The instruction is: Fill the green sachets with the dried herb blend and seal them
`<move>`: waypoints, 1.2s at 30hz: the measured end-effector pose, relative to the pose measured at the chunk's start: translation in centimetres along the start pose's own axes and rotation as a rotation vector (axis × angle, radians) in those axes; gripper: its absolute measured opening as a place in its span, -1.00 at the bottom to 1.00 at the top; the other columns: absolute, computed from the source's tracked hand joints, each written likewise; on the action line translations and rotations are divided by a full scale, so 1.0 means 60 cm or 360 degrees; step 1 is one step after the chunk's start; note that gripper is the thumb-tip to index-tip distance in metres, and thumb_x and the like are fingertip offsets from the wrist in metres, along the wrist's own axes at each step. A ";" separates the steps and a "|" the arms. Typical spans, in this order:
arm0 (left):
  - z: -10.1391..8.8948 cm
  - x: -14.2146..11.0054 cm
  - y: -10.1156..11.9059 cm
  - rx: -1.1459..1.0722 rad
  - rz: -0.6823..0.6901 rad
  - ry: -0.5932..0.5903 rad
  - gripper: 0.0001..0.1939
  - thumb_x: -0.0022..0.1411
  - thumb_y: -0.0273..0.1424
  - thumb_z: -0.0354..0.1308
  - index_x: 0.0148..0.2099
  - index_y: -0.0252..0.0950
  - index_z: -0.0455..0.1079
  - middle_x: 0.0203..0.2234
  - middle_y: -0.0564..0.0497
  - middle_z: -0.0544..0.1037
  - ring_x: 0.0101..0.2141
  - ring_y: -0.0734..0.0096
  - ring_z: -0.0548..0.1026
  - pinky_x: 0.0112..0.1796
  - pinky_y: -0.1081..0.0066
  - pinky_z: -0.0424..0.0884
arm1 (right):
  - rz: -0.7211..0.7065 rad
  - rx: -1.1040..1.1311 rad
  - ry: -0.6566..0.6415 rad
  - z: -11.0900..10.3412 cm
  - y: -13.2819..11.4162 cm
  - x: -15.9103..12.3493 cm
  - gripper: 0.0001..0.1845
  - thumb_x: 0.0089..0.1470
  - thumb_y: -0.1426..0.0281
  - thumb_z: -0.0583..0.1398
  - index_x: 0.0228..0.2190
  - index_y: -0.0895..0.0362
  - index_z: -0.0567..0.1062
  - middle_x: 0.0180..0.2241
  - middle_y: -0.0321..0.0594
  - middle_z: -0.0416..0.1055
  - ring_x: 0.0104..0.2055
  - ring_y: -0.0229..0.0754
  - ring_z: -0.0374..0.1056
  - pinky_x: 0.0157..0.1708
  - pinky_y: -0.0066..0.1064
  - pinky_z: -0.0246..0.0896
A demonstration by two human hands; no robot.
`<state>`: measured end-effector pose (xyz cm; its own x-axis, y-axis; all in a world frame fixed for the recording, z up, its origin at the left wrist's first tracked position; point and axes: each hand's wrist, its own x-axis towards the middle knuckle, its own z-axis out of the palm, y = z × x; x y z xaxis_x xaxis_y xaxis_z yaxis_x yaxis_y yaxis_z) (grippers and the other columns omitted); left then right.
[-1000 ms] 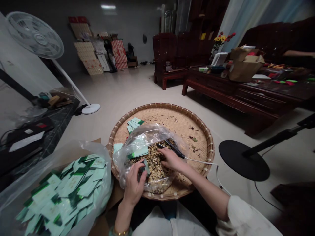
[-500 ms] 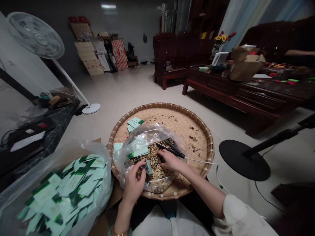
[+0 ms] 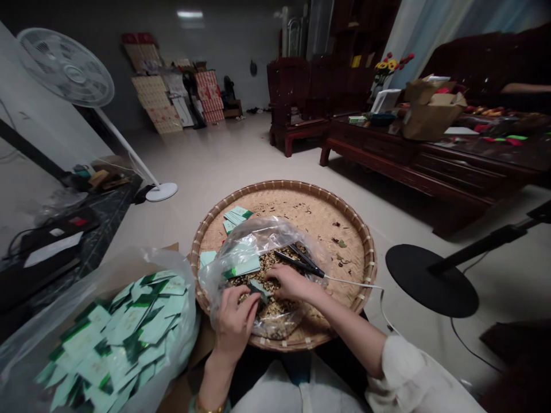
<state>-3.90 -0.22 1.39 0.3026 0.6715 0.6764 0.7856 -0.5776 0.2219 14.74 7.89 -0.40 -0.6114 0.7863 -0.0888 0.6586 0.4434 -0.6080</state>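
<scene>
My left hand pinches a small pale green packet with a dark end, tilted over a loose dried mix of pale and dark bits. The mix lies in a clear plastic bag on a round woven bamboo tray. My right hand is at the packet's right side, low over the mix, with fingers curled; what they hold is hidden. Just behind it rests a black hair straightener with a white cord. A stack of flat green packets lies left of the straightener.
At left, a large plastic bag bulges with green packets. More packets lie at the tray's back left. A standing fan and a black round stand base flank the tray. A wooden table stands behind right.
My right hand has moved left and slightly toward me, up to the packet. The packet in my left hand has tilted over to the right.
</scene>
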 end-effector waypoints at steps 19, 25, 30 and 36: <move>0.003 0.016 -0.014 -0.0327 -0.0015 -0.0244 -0.82 0.25 -0.52 0.00 -0.11 -0.30 0.34 -0.32 -0.07 0.49 -0.26 0.32 0.46 -0.24 0.30 0.45 | 0.0139 0.0375 0.0198 -0.005 0.019 -0.012 -0.62 -0.31 0.61 0.26 -0.32 0.16 0.55 -0.29 -0.23 0.52 -0.20 -0.10 0.40 -0.16 -0.40 0.22; 0.004 0.024 -0.011 -0.0339 0.0011 -0.0308 -0.84 0.25 -0.54 0.00 -0.19 -0.28 0.38 -0.32 -0.07 0.48 -0.27 0.32 0.43 -0.25 0.30 0.44 | 0.0355 0.1249 0.0272 -0.017 0.028 -0.027 -0.75 -0.29 0.46 0.28 -0.41 0.16 0.47 -0.44 -0.34 0.46 -0.39 -0.19 0.41 -0.35 -0.38 0.31; 0.013 0.033 -0.006 -0.0347 0.0047 -0.0325 -0.81 0.26 -0.53 -0.01 -0.18 -0.26 0.41 -0.27 -0.08 0.46 -0.23 0.31 0.41 -0.23 0.28 0.43 | 0.0461 0.1921 0.0174 -0.045 0.005 -0.043 -0.65 -0.33 0.39 0.35 -0.42 0.18 0.39 -0.58 -0.39 0.39 -0.52 -0.29 0.37 -0.57 -0.53 0.24; 0.022 0.050 0.001 -0.0357 0.0133 -0.0392 -0.80 0.28 -0.49 -0.01 -0.16 -0.27 0.43 -0.29 -0.10 0.46 -0.25 0.32 0.40 -0.27 0.32 0.43 | 0.0294 0.2006 0.0100 -0.094 -0.048 -0.040 -0.62 -0.33 0.36 0.38 -0.40 0.19 0.41 -0.55 -0.38 0.41 -0.50 -0.31 0.37 -0.50 -0.49 0.26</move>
<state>-2.23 2.37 2.52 0.5035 0.6936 0.5152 0.6226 -0.7047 0.3402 16.79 7.16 5.99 -0.5110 0.8268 -0.2353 -0.1604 -0.3606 -0.9188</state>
